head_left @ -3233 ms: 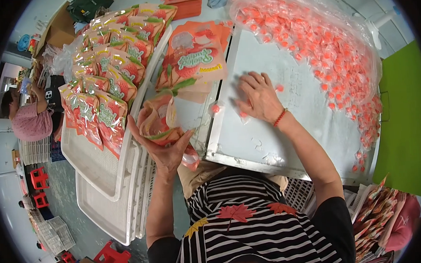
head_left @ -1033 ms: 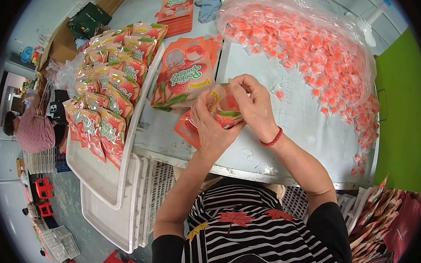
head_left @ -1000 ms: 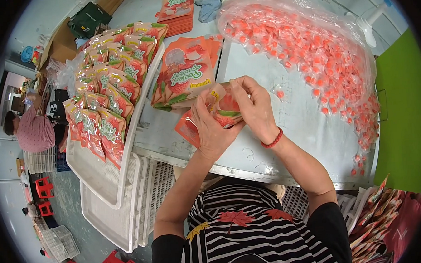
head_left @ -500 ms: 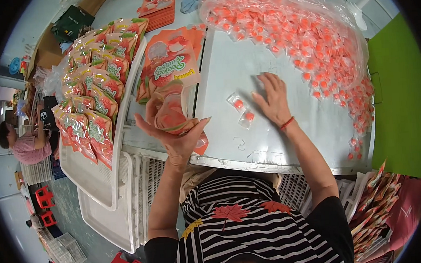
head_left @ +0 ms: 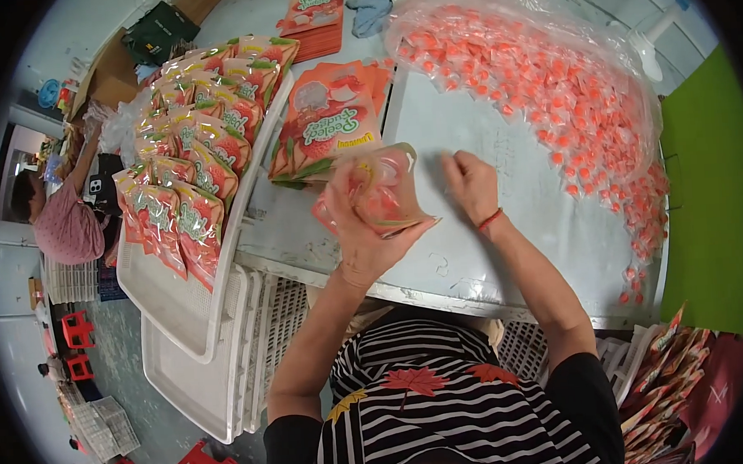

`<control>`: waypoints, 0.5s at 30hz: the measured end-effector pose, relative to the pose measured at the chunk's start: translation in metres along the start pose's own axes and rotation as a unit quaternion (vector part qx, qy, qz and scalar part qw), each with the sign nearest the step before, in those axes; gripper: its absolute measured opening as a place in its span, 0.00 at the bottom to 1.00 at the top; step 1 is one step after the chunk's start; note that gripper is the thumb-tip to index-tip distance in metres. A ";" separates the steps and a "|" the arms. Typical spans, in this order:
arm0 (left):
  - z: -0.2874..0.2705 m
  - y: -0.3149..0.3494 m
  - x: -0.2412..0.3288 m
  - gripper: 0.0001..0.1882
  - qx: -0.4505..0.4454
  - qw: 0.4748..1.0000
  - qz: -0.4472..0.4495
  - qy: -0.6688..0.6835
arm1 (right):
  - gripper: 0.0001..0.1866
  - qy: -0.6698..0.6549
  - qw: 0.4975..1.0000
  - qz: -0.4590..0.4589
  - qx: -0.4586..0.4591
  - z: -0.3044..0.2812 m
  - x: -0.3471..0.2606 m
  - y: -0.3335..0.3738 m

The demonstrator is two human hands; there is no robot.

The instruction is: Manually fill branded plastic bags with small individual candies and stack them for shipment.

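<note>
Pink fruit-printed pouch (head_left: 399, 193), mouth agape, left hand (head_left: 365, 239) gripping it, right hand (head_left: 473, 189) loosely clenched

Here's a pale table (head_left: 281, 230), its scuffed near edge bowing across the lens, and over on its right side a shallow pale tray (head_left: 548, 239)! Wrapped red pieces (head_left: 541, 97) crowd that tray, heaped along the far edge and sweeping down the right, a few trailing into the near right corner. Clear plastic sheeting (head_left: 427, 2) rumples around the heap's outer side. Left of the tray, flat printed pouches (head_left: 328, 125) lie fanned on the table; farther back, a neat pouch stack (head_left: 314, 21), blue cloth (head_left: 370, 14) crumpled just beside it.
</note>
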State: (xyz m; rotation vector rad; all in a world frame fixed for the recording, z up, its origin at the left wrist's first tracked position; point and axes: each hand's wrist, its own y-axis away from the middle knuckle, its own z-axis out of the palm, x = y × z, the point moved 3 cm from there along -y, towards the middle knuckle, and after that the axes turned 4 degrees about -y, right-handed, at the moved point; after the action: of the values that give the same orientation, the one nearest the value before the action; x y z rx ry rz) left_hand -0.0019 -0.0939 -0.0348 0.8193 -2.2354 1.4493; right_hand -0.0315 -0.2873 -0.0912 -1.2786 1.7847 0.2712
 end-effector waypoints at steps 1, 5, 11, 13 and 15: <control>0.005 0.004 -0.007 0.59 0.015 0.996 -0.067 0.062 | 0.15 -0.160 0.971 0.175 0.000 -0.008 -0.005 -0.006; 0.012 0.005 -0.001 0.60 -0.002 0.998 -0.053 0.016 | 0.19 -0.354 0.925 0.086 0.106 -0.047 -0.101 -0.025; 0.021 0.002 0.000 0.56 0.024 0.996 -0.066 0.061 | 0.10 -0.278 0.960 0.000 0.007 -0.026 -0.135 -0.009; 0.021 0.009 -0.006 0.54 0.017 0.997 -0.054 0.060 | 0.10 -0.240 0.970 0.019 -0.032 -0.027 -0.133 -0.007; 0.020 0.010 -0.007 0.54 0.020 0.992 -0.087 0.086 | 0.09 -0.198 0.977 0.042 -0.065 -0.028 -0.128 -0.003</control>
State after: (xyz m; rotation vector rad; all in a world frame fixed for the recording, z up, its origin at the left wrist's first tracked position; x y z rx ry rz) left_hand -0.0022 -0.1073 -0.0544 0.8450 -1.9634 1.4277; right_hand -0.0355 -0.2235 0.0228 -1.1445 1.4975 0.6521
